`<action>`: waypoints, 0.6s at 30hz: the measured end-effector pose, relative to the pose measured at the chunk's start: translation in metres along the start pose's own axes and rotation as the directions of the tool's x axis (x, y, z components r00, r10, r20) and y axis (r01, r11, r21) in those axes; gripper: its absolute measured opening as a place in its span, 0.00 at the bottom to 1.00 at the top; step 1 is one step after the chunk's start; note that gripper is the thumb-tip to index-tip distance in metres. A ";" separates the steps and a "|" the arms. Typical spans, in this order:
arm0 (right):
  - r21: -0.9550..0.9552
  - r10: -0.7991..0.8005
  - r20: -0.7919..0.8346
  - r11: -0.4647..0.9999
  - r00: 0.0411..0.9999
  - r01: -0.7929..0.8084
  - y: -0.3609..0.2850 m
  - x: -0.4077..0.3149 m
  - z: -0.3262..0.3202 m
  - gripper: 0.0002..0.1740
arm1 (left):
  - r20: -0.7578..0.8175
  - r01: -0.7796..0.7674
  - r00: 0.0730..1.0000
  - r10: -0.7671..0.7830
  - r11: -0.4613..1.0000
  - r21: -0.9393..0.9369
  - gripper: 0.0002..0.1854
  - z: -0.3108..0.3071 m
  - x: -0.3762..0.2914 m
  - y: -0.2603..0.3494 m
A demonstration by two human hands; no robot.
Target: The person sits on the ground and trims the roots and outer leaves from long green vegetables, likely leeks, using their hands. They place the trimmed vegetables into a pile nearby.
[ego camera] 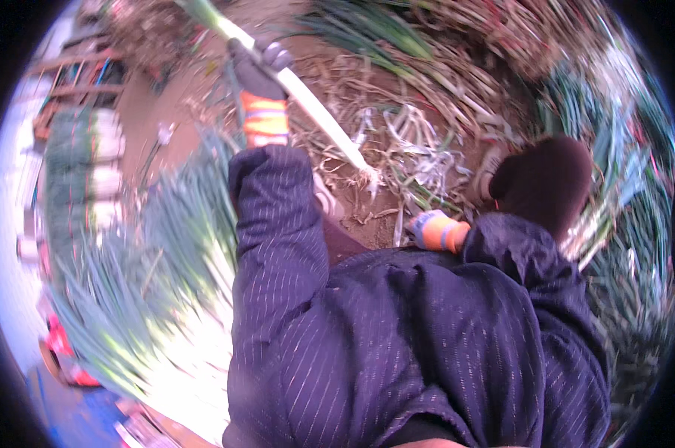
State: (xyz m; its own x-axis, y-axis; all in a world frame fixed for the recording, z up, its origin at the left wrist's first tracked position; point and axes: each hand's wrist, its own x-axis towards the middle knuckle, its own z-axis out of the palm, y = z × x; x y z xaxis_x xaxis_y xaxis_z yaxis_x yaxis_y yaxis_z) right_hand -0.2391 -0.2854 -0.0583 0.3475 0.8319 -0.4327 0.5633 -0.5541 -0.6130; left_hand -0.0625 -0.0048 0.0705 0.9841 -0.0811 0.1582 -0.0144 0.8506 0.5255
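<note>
My left hand [261, 67], in a dark glove with an orange cuff, is shut around the shaft of a long green onion or leek [320, 115]. The stalk slants across the view, its green part at the top edge and its roots low, over the littered ground. My right hand [430, 228], in a glove with an orange cuff, is low in front of my body; its fingers are partly hidden and I cannot tell whether it holds anything. Pale peeled skins [427, 151] lie on the soil beyond it.
A large pile of stalks with white shafts [186, 347] lies at my left. Tied bundles [71, 173] are stacked farther left. Untrimmed stalks [393, 39] and dry leaves lie ahead, with more green stalks [640, 241] at the right. A wooden rack [74, 89] is at the upper left.
</note>
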 end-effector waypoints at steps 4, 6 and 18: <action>-0.006 0.100 -0.302 0.994 0.948 -0.107 0.024 0.014 -0.013 0.21 | -0.313 -0.306 0.696 0.646 0.661 0.685 0.17 0.009 -0.047 0.028; 0.179 0.049 -0.641 0.980 0.766 0.087 0.034 0.017 -0.029 0.30 | -0.263 -0.327 0.742 0.616 0.675 0.661 0.17 0.018 -0.080 0.053; 0.632 -0.013 -0.357 0.732 0.934 0.252 0.013 -0.002 -0.030 0.22 | -0.496 0.487 0.569 0.656 0.217 0.846 0.13 0.016 -0.453 0.253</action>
State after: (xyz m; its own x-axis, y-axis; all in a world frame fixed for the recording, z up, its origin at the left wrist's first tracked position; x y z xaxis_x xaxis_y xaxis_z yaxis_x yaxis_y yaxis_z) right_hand -0.2098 -0.2931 -0.0452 0.5853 0.7949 -0.1600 0.0260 -0.2156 -0.9761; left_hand -0.5150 0.2388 0.1456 0.6388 0.7691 0.0204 0.3260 -0.2946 0.8983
